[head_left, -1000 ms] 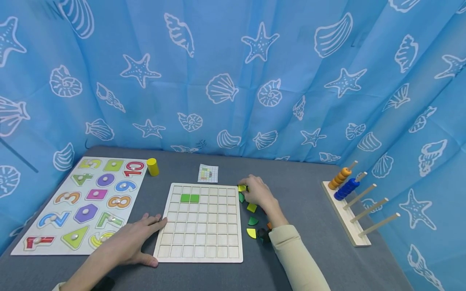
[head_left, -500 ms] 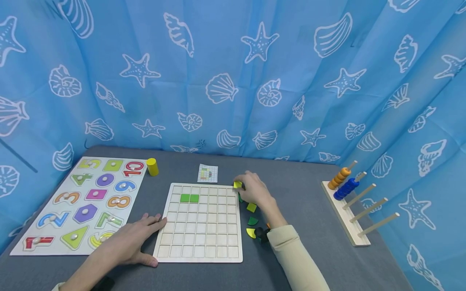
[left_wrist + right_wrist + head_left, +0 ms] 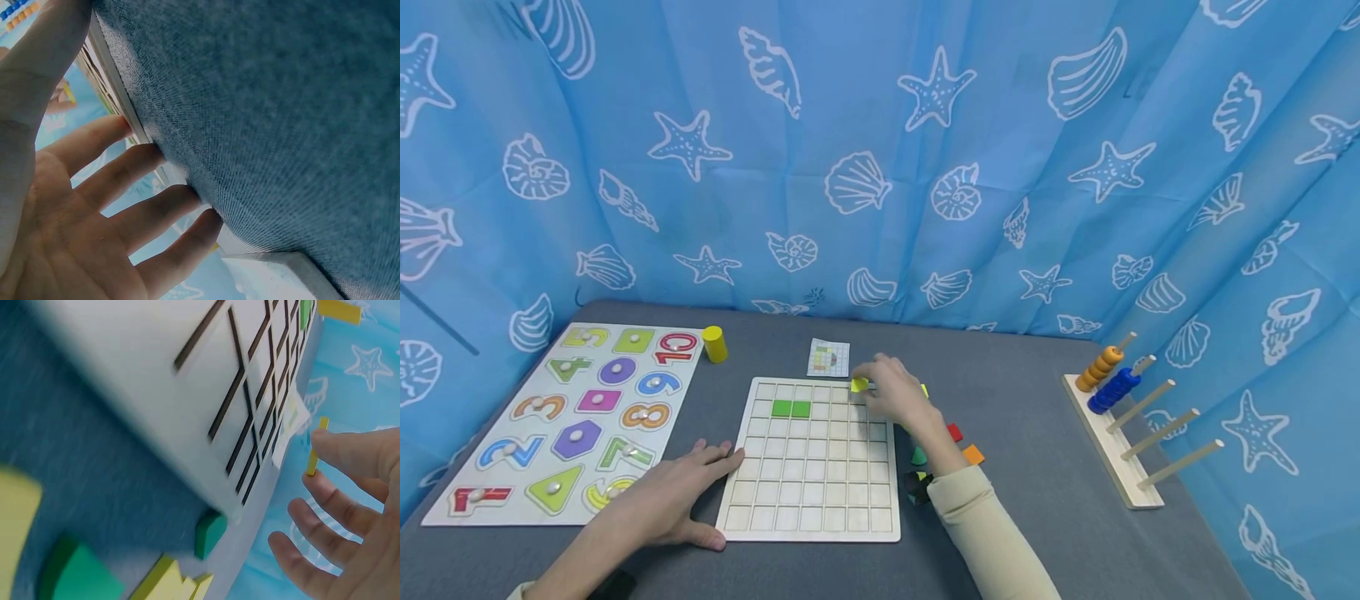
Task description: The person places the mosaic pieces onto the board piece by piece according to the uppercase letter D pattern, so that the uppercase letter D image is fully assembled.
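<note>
Right hand [image 3: 897, 397] pinches a yellow tile [image 3: 859, 384] above the grid board [image 3: 815, 500]; left hand [image 3: 658, 502] rests flat, fingers straight, touching the board's edge.

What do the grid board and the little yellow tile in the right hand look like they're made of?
The grid board looks like pale unfinished wood or plywood: matte cream surface with thin cut grid lines. The yellow tile, pinched by the right hand, seems thin painted wood, though it might be plastic; its flat colour shows no grain.
</note>
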The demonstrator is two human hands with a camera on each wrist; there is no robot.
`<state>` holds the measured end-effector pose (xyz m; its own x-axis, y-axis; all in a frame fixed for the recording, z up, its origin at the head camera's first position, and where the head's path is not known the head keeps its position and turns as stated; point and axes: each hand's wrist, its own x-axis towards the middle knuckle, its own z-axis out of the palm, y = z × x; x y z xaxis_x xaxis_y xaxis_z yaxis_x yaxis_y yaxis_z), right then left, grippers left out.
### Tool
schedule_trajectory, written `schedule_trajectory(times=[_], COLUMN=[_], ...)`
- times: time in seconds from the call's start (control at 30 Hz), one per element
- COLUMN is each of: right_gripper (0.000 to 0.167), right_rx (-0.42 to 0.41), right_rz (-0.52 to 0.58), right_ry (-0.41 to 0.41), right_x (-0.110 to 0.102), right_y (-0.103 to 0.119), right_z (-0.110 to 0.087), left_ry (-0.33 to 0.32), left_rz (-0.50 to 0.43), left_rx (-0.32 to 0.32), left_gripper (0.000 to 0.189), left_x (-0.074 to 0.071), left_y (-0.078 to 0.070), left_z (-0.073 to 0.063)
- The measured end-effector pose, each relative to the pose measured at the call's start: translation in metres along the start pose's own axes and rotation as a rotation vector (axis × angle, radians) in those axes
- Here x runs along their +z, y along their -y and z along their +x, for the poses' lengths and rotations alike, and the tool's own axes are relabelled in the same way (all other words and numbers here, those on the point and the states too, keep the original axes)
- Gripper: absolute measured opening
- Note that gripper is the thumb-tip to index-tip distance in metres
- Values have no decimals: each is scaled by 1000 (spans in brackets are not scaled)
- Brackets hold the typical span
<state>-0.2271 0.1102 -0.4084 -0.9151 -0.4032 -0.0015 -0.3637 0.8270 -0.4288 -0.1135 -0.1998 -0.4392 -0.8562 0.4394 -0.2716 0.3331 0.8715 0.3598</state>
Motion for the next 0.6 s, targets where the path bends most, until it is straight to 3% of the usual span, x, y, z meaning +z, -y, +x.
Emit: schedule_trajectory(times=[0.6], right_gripper=[33], right_rx=[-108], right_rz=[-25], right_ry=[98], right_x=[23], right_y=[35], right_z=[16], left_ry=[12], left_rz=[-11], left_rx=[-9], left_gripper=[113], left_x=[-1], left_y=[0], left_z=[0])
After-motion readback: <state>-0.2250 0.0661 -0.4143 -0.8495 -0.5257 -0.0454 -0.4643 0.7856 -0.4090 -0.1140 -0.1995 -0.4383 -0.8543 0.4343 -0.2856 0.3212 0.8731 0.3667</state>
